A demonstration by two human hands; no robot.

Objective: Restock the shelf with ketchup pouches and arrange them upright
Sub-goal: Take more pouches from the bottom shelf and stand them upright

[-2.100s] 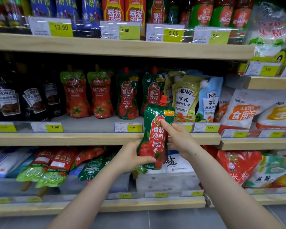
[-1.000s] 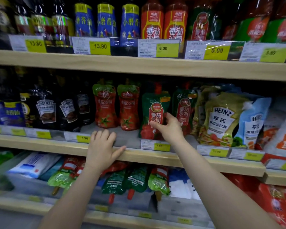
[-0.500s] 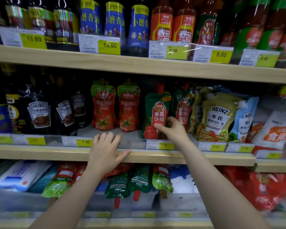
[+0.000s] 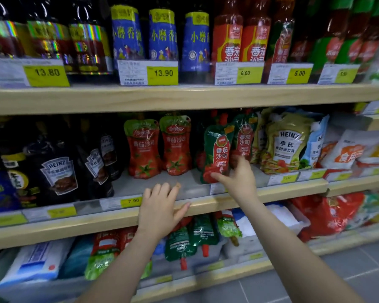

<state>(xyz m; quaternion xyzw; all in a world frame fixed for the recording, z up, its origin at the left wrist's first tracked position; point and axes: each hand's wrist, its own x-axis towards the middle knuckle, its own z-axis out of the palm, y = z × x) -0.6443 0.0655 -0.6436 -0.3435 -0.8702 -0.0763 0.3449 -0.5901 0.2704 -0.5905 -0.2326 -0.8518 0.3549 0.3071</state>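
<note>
Store aisle, wooden shelves with yellow price tags along the front edges. Middle shelf is stocked with dark sauce pouches at the left end, two red ketchup pouches upright mid-shelf, salad dressing pouches toward the right end. A green ketchup pouch is stood near the front edge, leaning slightly left, just in front of another green pouch. It is touched low on its right side by the right hand: thumb laid on the front, fingers loosely curled beside and behind it; a firm grip cannot be confirmed. The left hand is laid flat on the front edge of the same shelf, fingers straight, nothing held. More ketchup pouches are lying in a bin on the lower shelf.
</note>
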